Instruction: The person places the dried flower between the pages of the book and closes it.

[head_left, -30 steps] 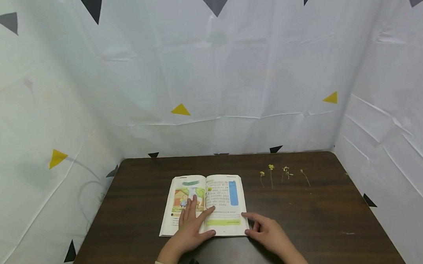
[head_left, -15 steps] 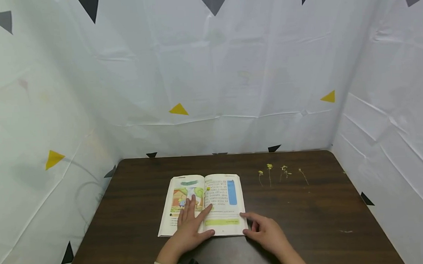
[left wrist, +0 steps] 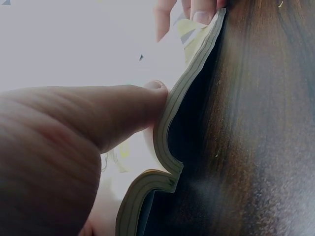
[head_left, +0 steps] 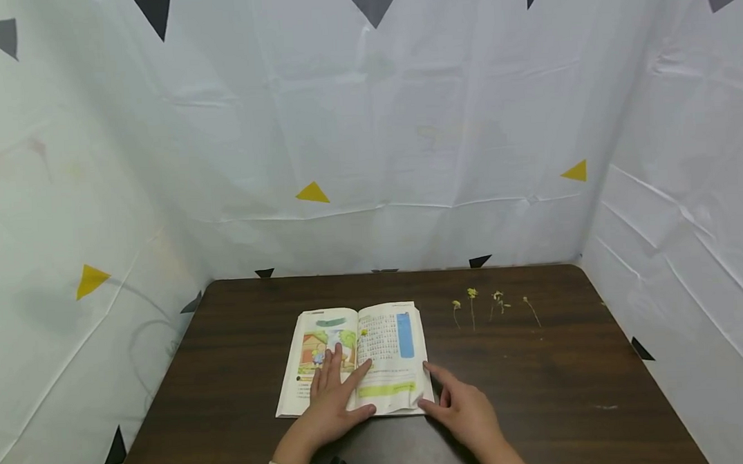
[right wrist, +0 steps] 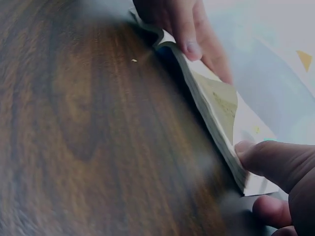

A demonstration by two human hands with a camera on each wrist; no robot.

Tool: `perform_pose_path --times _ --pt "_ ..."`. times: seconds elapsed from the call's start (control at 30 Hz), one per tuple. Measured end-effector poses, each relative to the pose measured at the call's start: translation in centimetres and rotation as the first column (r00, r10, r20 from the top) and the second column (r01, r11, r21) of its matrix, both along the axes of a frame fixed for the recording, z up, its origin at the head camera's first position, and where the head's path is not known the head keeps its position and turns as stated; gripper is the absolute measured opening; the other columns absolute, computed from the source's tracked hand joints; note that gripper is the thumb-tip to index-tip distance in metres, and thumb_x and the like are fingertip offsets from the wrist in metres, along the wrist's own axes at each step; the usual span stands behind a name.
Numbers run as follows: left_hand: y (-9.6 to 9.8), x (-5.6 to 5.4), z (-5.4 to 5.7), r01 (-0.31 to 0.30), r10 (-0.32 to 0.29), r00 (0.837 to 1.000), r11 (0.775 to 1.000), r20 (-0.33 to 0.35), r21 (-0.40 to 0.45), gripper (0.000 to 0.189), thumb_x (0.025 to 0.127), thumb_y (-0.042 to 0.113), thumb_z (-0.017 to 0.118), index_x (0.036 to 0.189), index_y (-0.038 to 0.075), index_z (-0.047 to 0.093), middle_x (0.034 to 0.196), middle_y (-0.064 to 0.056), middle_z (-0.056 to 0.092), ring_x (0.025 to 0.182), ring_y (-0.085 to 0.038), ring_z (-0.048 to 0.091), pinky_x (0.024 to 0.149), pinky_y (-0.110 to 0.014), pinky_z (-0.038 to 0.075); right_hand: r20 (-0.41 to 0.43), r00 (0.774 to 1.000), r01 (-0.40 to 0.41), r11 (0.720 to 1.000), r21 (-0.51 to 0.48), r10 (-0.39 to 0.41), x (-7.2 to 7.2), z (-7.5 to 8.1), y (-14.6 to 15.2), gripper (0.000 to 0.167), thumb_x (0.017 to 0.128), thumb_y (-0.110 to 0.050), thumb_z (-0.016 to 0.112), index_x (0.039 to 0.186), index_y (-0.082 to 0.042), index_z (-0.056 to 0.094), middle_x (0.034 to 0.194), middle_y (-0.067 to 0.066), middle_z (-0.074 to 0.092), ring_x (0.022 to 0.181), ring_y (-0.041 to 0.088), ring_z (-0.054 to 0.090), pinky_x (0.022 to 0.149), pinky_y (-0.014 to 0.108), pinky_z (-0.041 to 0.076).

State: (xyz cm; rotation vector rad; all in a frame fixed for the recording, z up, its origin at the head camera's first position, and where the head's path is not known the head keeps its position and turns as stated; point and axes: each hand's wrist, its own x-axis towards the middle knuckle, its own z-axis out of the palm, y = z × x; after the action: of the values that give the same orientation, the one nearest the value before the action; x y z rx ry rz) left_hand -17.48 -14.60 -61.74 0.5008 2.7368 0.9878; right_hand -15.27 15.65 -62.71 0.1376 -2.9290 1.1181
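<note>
An open book (head_left: pixel 386 370) with a picture on its left page lies on the table. A small yellow flower (head_left: pixel 364 333) rests near the top of its right page. My left hand (head_left: pixel 331 405) lies spread across the middle of the book, its thumb (left wrist: pixel 133 101) pressing near the bottom edge. At the lower right corner, my right hand (head_left: pixel 469 411) holds the page (right wrist: pixel 224 105) by its edge. The right thumb (right wrist: pixel 261 153) is on the corner and the sheet bulges up beside it. The other right fingers are partly hidden.
Several thin stems with small yellow flowers (head_left: pixel 472 294) lie in a row on the dark wooden table (head_left: pixel 571 375), right of the book. White sheeting (head_left: pixel 404 133) with coloured triangles encloses the back and sides.
The right page has begun to lift and curl at its lower right corner under my right thumb, which has shifted slightly left. My left hand stays put on the book.
</note>
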Motion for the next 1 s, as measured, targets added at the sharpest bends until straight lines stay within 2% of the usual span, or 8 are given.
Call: perform_pose_path --times 0.23,0.33,0.43,0.57,0.67,0.83,0.93,1.0 --pt "-0.1 -0.1 -0.1 -0.012 0.012 1.000 1.000 -0.003 -0.015 0.082 0.095 0.054 0.080 0.167 0.036 0.045 0.183 -0.023 -0.007 0.169 -0.050 -0.011 0.129 -0.078 0.000 -0.032 0.999 -0.001 0.998 0.065 0.003 -0.1 -0.1 -0.3 0.056 0.088 -0.050 0.089 0.140 -0.037 0.072 0.060 -0.019 0.047 0.051 0.001 0.041 0.052 0.023 0.033" --pt "0.0 -0.2 -0.1 -0.016 0.016 1.000 1.000 -0.013 -0.011 0.082 0.095 0.055 0.080 0.167 0.035 0.045 0.183 -0.023 -0.007 0.169 -0.051 -0.012 0.129 -0.079 0.001 -0.024 0.999 -0.023 0.999 0.022 0.024 -0.3 -0.1 -0.1 0.052 0.091 -0.047 0.088 0.140 -0.036 0.073 0.062 -0.019 0.048 0.052 0.000 0.041 0.053 0.022 0.032" --pt "0.0 -0.2 -0.1 -0.015 0.014 1.000 1.000 -0.011 -0.011 0.083 0.095 0.056 0.079 0.167 0.035 0.045 0.183 -0.023 -0.007 0.169 -0.052 -0.012 0.128 -0.080 0.001 0.024 0.998 -0.063 0.994 -0.092 0.065 -0.2 -0.1 0.3 0.046 0.094 -0.038 0.087 0.137 -0.030 0.074 0.068 -0.016 0.053 0.054 0.000 0.044 0.053 0.021 0.034" --pt "0.1 -0.2 -0.2 -0.006 0.006 1.000 1.000 -0.007 -0.010 0.083 0.095 0.056 0.080 0.167 0.034 0.045 0.183 -0.024 -0.007 0.169 -0.052 -0.011 0.128 -0.081 0.002 0.101 0.983 -0.116 0.950 -0.290 0.151 0.1 0.2 0.9 0.035 0.099 -0.028 0.082 0.131 -0.017 0.074 0.075 -0.008 0.059 0.056 0.002 0.049 0.052 0.021 0.042" --pt "0.2 -0.3 -0.3 -0.006 0.006 1.000 1.000 -0.018 -0.010 0.083 0.094 0.055 0.080 0.167 0.033 0.046 0.183 -0.024 -0.006 0.169 -0.053 -0.010 0.128 -0.081 0.003 0.118 0.976 -0.127 0.914 -0.386 0.186 0.3 0.6 0.9 0.032 0.102 -0.027 0.078 0.129 -0.011 0.073 0.079 -0.003 0.061 0.058 0.003 0.052 0.055 0.022 0.047" --pt "0.2 -0.2 -0.5 -0.007 0.006 1.000 1.000 -0.029 -0.018 0.082 0.094 0.056 0.080 0.166 0.034 0.047 0.183 -0.025 -0.004 0.168 -0.053 -0.009 0.128 -0.081 0.004 0.116 0.984 -0.066 0.885 -0.461 0.134 0.6 1.5 -0.4 0.032 0.103 -0.029 0.077 0.127 -0.008 0.074 0.081 -0.002 0.061 0.061 0.004 0.053 0.059 0.023 0.047" --pt "0.1 -0.1 -0.6 -0.007 0.006 0.999 1.000 -0.032 -0.015 0.081 0.094 0.056 0.080 0.165 0.034 0.048 0.183 -0.026 -0.004 0.168 -0.054 -0.008 0.127 -0.081 0.004 0.118 0.987 -0.033 0.851 -0.524 0.111 0.8 2.0 -1.5 0.035 0.106 -0.027 0.073 0.133 -0.006 0.072 0.083 0.004 0.065 0.064 0.007 0.055 0.060 0.023 0.047" --pt "0.0 0.0 -0.5 -0.010 0.010 0.999 1.000 -0.035 -0.008 0.081 0.094 0.055 0.080 0.165 0.033 0.049 0.183 -0.026 -0.003 0.168 -0.055 -0.007 0.127 -0.081 0.005 0.127 0.984 -0.033 0.826 -0.563 0.126 1.0 2.4 -2.3 0.038 0.110 -0.028 0.067 0.140 -0.005 0.068 0.090 0.009 0.068 0.067 0.010 0.057 0.062 0.023 0.048"
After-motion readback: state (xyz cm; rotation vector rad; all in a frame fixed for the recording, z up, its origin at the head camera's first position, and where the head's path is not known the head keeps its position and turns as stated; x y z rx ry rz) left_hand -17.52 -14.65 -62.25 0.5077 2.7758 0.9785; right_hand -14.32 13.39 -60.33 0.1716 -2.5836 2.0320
